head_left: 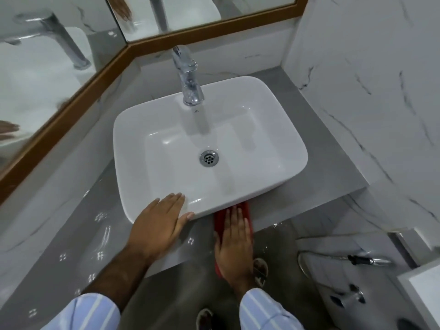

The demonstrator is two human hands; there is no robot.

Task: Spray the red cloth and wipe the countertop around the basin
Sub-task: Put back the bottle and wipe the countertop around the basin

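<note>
Two hands are at the near rim of the basin (209,148), and only one of them has the cloth (244,210). Your right hand (234,244) lies flat on it, fingers straight and close together, palm pressing down rather than pinching; this grip is a press, not a clasp. The cloth sits under that palm on the narrow strip of surface (78,234) in front of the basin, its far end tucked against the basin's near wall and its near end hanging over the surface edge toward you. Its long axis runs from you toward the basin, in line with your fingers.

Your left hand (162,222) rests spread on the basin's near-left corner, fingers over the rim, holding nothing; it looks like a brace.

From the cloth, the widest bare stretch of surface lies to the basin's left, past your left hand. The strip on the basin's right is narrower and runs back toward the tap (189,77). So your right hand is the nearer one for either sweep, and a sideways stroke along the basin's near wall seems the natural start. No spray bottle is in view.
</note>
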